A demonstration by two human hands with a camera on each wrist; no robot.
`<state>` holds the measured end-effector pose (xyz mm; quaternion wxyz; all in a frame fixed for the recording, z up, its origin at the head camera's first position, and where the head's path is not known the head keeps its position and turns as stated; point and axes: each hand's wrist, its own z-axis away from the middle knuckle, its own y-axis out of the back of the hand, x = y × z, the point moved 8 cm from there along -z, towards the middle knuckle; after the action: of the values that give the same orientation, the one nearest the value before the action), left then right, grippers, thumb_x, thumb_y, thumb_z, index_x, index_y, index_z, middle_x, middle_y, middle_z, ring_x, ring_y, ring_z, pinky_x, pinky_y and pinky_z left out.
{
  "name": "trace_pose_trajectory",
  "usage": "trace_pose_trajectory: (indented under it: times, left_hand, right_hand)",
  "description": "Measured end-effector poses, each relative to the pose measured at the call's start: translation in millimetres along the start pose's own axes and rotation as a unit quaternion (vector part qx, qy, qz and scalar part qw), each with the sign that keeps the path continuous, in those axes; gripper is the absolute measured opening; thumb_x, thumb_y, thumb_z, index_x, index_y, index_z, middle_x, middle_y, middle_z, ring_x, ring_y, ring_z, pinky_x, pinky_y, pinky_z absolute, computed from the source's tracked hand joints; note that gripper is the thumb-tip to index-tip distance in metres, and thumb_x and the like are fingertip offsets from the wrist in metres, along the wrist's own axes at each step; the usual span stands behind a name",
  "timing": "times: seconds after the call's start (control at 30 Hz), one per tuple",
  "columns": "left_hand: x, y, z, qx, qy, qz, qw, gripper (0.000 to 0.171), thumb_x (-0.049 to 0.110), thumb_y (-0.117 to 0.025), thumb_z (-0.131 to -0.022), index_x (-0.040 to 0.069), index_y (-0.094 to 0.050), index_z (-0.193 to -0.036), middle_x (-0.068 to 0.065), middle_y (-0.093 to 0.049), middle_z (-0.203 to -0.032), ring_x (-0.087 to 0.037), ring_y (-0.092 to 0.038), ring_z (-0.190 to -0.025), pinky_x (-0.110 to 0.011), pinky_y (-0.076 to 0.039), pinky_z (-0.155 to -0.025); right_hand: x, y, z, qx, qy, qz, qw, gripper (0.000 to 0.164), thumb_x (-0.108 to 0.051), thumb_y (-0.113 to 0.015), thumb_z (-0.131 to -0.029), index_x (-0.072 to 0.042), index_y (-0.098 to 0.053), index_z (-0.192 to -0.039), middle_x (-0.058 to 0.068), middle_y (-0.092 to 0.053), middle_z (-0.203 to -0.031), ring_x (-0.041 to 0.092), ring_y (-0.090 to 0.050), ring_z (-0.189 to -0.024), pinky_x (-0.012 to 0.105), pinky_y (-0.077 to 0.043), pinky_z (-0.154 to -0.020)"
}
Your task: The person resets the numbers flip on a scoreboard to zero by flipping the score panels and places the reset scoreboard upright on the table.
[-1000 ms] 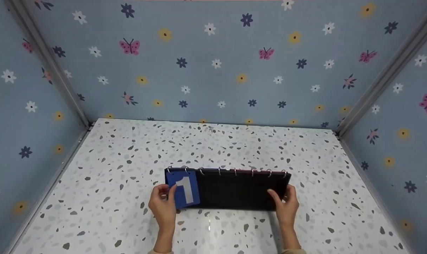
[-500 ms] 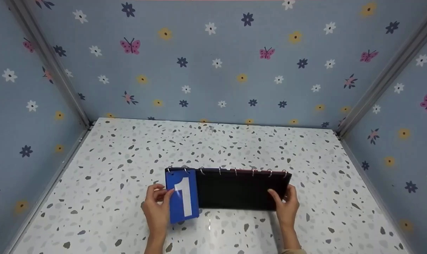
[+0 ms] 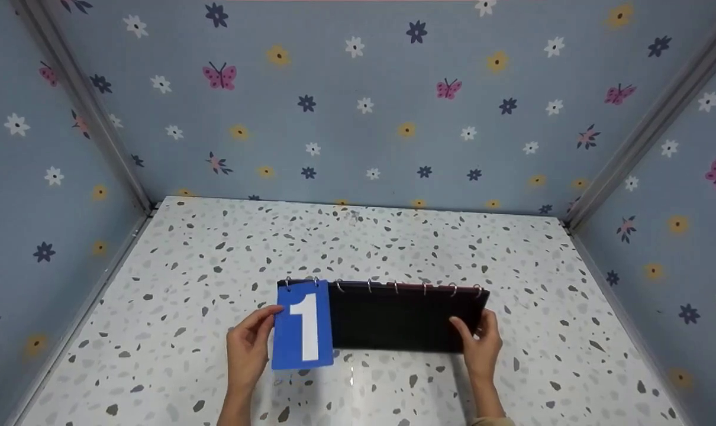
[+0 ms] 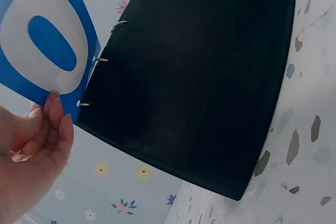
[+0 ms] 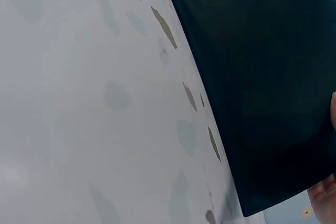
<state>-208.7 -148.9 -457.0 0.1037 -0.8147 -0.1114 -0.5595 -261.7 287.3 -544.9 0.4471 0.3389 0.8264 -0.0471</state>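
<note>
A black flip board [image 3: 399, 319] with metal rings [image 3: 369, 286] along its top edge stands tilted on the table. From the two leftmost rings hangs a blue number card [image 3: 281, 349] showing a white 1 in the head view. My left hand [image 3: 250, 346] pinches that card's left edge. In the left wrist view a blue face with a white 0 [image 4: 68, 11] shows, with the fingertips [image 4: 54, 109] of the left hand at its edge. My right hand [image 3: 481, 346] grips the board's right end, thumb in front. Only part of the right hand [image 5: 324, 198] shows in the right wrist view.
The white speckled table [image 3: 358, 245] spreads around the board. Blue panels [image 3: 358, 77] printed with flowers and butterflies close it in at the back and both sides, with grey metal posts [image 3: 97, 112] at the corners.
The left hand has moved left and slightly down, from the board's edge with the card to the card's side alone. The card has come down and forward, facing up more fully. The right hand stays put.
</note>
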Motion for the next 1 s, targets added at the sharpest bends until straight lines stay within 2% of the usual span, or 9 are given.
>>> trace_pose_trajectory:
  times: [0.1, 0.2, 0.4, 0.53, 0.67, 0.73, 1.0]
  left_hand:
    - [5.8, 0.8, -2.7, 0.002, -0.010, 0.015, 0.9998, 0.021, -0.019, -0.050, -0.080, -0.013, -0.060, -0.097, -0.024, -0.060, -0.096, -0.011, -0.058, -0.088, -0.019, -0.044, -0.077]
    - [17.3, 1.6, -8.3, 0.020, -0.030, 0.016, 0.9992, 0.021, -0.021, -0.053, -0.076, -0.012, -0.062, -0.093, -0.023, -0.060, -0.091, -0.012, -0.059, -0.084, -0.019, -0.045, -0.075]
    - [52.9, -0.2, -22.4, 0.058, -0.118, -0.010, 0.9912, 0.018, -0.028, -0.058, -0.067, -0.017, -0.061, -0.080, -0.026, -0.055, -0.081, -0.011, -0.055, -0.077, -0.016, -0.045, -0.066]
    - [57.0, -2.4, -35.3, 0.072, -0.167, -0.016, 0.9832, 0.014, -0.023, -0.062, -0.067, -0.015, -0.061, -0.078, -0.019, -0.059, -0.079, -0.008, -0.056, -0.075, -0.017, -0.044, -0.064]
    - [62.4, -6.9, -46.8, 0.078, -0.170, -0.040, 0.9815, 0.010, -0.018, -0.064, -0.069, -0.013, -0.063, -0.078, -0.018, -0.062, -0.074, -0.008, -0.057, -0.071, -0.017, -0.043, -0.067]
    - [67.7, -10.0, -51.8, 0.081, -0.159, -0.067, 0.9817, 0.007, -0.015, -0.065, -0.071, -0.014, -0.063, -0.077, -0.021, -0.062, -0.072, -0.011, -0.057, -0.067, -0.017, -0.043, -0.067]
    - [37.6, -12.5, -78.4, 0.081, -0.159, -0.113, 0.9774, 0.009, 0.000, -0.069, -0.074, -0.005, -0.068, -0.081, -0.013, -0.065, -0.074, -0.018, -0.057, -0.064, -0.017, -0.042, -0.066]
  right_hand:
    - [-2.1, 0.1, -0.3, -0.001, 0.005, 0.004, 1.000, 0.039, -0.024, -0.075, -0.071, -0.013, -0.053, -0.101, -0.002, -0.060, -0.084, 0.008, -0.054, -0.073, 0.017, -0.043, -0.060]
    - [-1.9, 0.2, -0.6, 0.001, 0.004, 0.006, 1.000, 0.039, -0.025, -0.075, -0.071, -0.014, -0.053, -0.101, -0.004, -0.059, -0.084, 0.008, -0.054, -0.073, 0.017, -0.043, -0.060]
    - [1.6, -0.8, -0.7, -0.002, -0.002, 0.011, 1.000, 0.038, -0.029, -0.074, -0.072, -0.016, -0.053, -0.100, -0.007, -0.059, -0.083, 0.007, -0.053, -0.072, 0.018, -0.043, -0.059]
    - [3.3, -0.3, -0.8, 0.000, -0.007, 0.011, 1.000, 0.038, -0.030, -0.074, -0.071, -0.016, -0.053, -0.099, -0.008, -0.059, -0.083, 0.007, -0.053, -0.072, 0.018, -0.043, -0.060]
    - [4.1, -0.2, -0.9, 0.002, -0.006, 0.011, 1.000, 0.038, -0.030, -0.074, -0.071, -0.017, -0.053, -0.099, -0.009, -0.059, -0.083, 0.007, -0.053, -0.072, 0.018, -0.043, -0.059]
    - [4.0, -0.4, -0.8, 0.002, -0.004, 0.009, 1.000, 0.038, -0.029, -0.074, -0.071, -0.016, -0.053, -0.100, -0.008, -0.059, -0.084, 0.007, -0.054, -0.072, 0.018, -0.043, -0.059]
    - [5.3, -0.5, -0.1, 0.002, -0.011, 0.016, 1.000, 0.039, -0.028, -0.075, -0.071, -0.014, -0.053, -0.100, -0.004, -0.059, -0.085, 0.009, -0.055, -0.072, 0.018, -0.044, -0.060]
